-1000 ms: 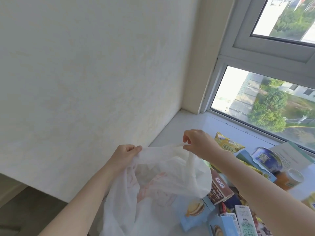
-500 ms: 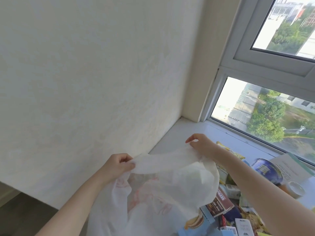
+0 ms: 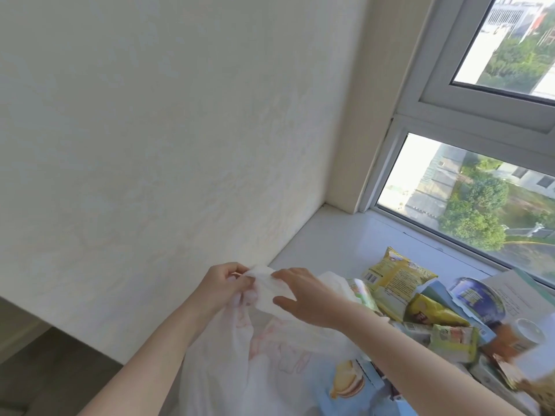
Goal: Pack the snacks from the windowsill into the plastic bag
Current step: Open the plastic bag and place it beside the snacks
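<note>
A white translucent plastic bag (image 3: 270, 364) with faint red print hangs below my hands at the windowsill's left end. My left hand (image 3: 222, 288) pinches the bag's top edge. My right hand (image 3: 303, 298) is right beside it, thumb and fingers on the same bunched top edge. Snacks lie on the windowsill (image 3: 339, 235) to the right: a yellow packet (image 3: 396, 274), a second yellow bag (image 3: 432, 310), a blue round tin (image 3: 477, 298), a light-blue box with a sandwich-biscuit picture (image 3: 348, 385), a green packet (image 3: 453, 340).
A plain white wall (image 3: 165, 145) runs along the left, meeting the sill at a corner. The window (image 3: 468, 205) closes off the back. A printed paper sheet (image 3: 516, 295) and an orange cup with a white lid (image 3: 522, 334) sit at the right edge.
My hands have come together: they held the bag's mouth spread wide, and now both pinch the gathered top edge close to each other. The camera tilted up slightly.
</note>
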